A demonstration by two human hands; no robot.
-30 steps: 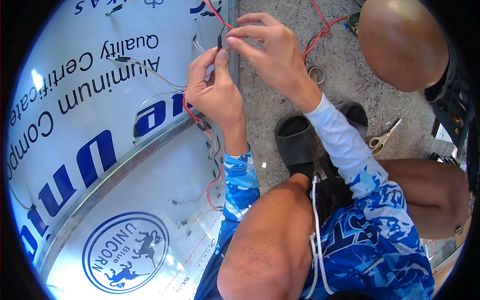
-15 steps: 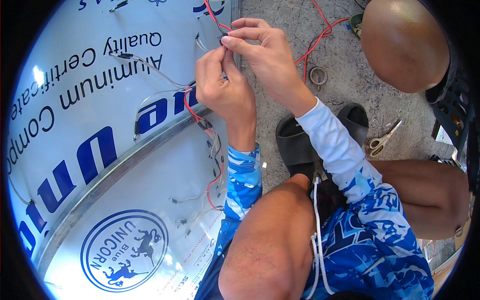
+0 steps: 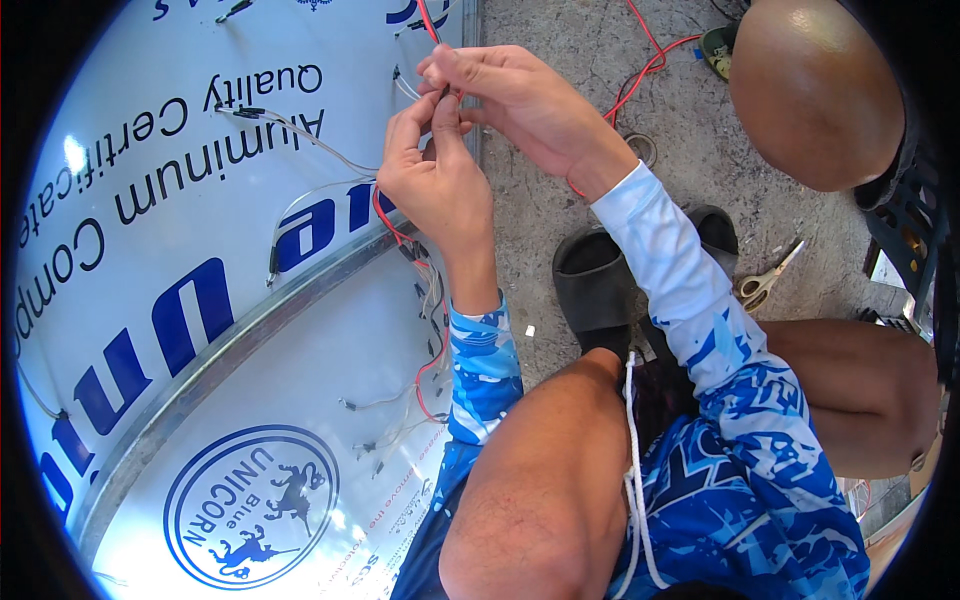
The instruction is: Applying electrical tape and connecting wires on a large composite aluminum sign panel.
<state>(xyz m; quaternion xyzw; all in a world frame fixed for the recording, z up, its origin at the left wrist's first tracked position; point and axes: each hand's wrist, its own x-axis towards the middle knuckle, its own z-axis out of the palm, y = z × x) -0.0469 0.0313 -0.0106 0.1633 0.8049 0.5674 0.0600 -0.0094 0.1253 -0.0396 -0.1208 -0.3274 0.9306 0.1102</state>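
Wires (image 3: 429, 22), thin, red and black

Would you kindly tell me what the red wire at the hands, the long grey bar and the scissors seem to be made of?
Red wire: probably plastic on the outside, judging by its smooth, bright, even colour; the inside is hidden.
Long grey bar: likely bare metal, dull finish, given its streaky surface.
Scissors: slim, pale blades look like metal; cream handles perhaps smooth plastic, from their uniform colour.

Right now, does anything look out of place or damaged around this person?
Perhaps the scissors: they lie loose on the concrete floor beside the right slipper, where a foot could step on them. I see no clear spill or damage.
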